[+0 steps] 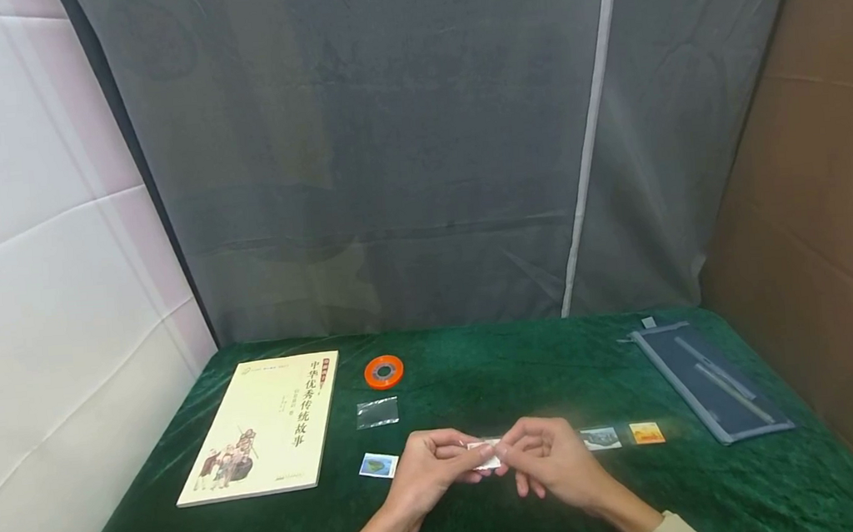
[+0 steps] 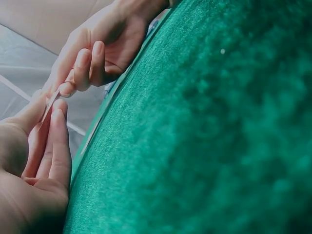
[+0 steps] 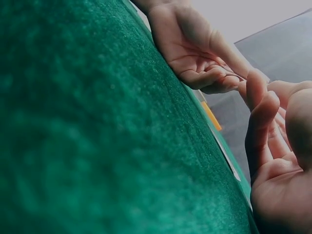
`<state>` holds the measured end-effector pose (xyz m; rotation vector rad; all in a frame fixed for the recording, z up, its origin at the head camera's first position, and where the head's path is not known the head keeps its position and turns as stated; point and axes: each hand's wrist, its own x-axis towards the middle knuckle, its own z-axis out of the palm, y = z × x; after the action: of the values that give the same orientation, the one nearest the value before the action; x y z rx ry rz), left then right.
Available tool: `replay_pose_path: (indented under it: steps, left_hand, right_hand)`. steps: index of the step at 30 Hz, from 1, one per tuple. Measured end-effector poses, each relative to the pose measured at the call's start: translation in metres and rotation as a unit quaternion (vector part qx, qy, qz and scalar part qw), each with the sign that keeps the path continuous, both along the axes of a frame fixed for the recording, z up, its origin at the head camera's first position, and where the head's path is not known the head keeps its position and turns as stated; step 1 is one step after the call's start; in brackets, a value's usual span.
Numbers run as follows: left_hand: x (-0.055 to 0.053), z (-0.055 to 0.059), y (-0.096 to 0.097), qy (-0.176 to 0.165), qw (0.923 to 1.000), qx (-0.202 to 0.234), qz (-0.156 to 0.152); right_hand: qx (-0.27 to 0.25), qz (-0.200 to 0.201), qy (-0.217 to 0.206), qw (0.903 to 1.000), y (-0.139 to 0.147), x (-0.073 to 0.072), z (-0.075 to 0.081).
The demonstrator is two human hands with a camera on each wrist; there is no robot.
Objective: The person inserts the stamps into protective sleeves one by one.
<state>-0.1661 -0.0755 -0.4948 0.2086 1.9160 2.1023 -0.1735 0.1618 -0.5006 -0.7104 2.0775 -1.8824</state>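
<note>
Both hands meet above the green cloth and pinch one small stamp-like piece [image 1: 488, 453], pale with some pink. Something clear and shiny shows along its top edge, perhaps a plastic sleeve. My left hand [image 1: 437, 469] grips its left side between thumb and fingers. On its right side, my right hand [image 1: 550, 462] pinches with thumb and index finger, the other fingers loosely bent. In the left wrist view the piece [image 2: 49, 105] appears edge-on as a thin strip. A blue-green stamp [image 1: 378, 465] lies left of the left hand. Beyond the right hand lie a grey-green stamp [image 1: 600, 438] and an orange stamp [image 1: 647, 433].
A cream book [image 1: 274, 428] lies at the left. An orange ring-shaped disc [image 1: 384, 372] and a clear plastic sleeve [image 1: 378, 413] lie between it and the hands. At the right is a grey-blue zip pouch [image 1: 710, 381] with slim items inside. Green cloth [image 1: 495, 369] covers the table.
</note>
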Motion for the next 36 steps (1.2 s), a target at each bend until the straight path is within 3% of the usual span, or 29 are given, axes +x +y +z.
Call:
replay_pose_path:
  steps: [14, 29, 33, 36]
  left_hand:
    - [-0.002, 0.001, -0.003, -0.006, 0.9999, -0.002, -0.014]
    - [-0.002, 0.001, -0.006, -0.006, 0.9996, 0.006, -0.027]
    - [-0.002, 0.0, -0.005, -0.004, 0.9996, 0.007, -0.026]
    - [-0.003, 0.003, -0.007, 0.004, 0.9997, -0.017, -0.018]
  right_hand:
    - [0.02, -0.016, 0.015, 0.9996, -0.001, -0.001, 0.001]
    - [0.04, -0.032, -0.018, 0.9985, -0.003, -0.001, 0.005]
    - [0.062, -0.048, -0.004, 0.9969, -0.007, -0.002, 0.012]
    - [0.094, -0.066, 0.026, 0.993, -0.011, -0.004, 0.016]
